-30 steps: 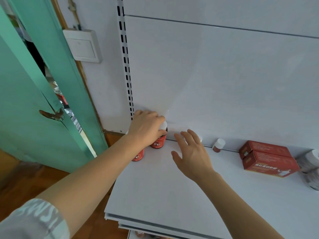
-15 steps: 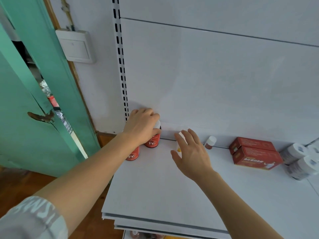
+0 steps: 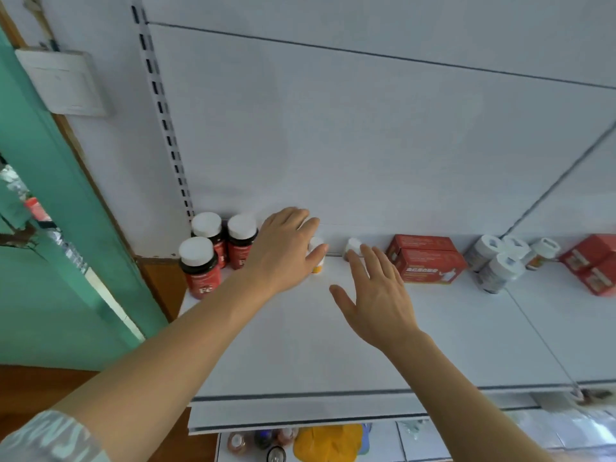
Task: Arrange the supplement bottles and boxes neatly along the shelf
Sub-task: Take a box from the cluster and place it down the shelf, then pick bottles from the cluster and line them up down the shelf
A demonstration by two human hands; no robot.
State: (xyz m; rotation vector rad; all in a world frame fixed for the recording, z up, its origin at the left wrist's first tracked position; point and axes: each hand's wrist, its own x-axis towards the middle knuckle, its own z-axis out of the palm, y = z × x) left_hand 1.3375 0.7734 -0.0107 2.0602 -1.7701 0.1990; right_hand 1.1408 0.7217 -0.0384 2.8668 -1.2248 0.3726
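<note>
The white shelf runs across the view, backed by a white panel with a slotted upright at its left edge. A teal door stands to the left. Two stacked red boxes lie at the back of the shelf, right of centre, and another red pair sits at the far right edge. Three red bottles with white caps are grouped in the back left corner, touching one another. Between the two box stacks, several white-labelled bottles lie tipped on their sides.

The left hand reaches over a small orange bottle (mostly hidden), fingers bent around it near the back panel; whether they actually clasp it I cannot tell. The right hand hovers flat with fingers spread and relaxed, fingertips just beside a small white-capped bottle at the back.
</note>
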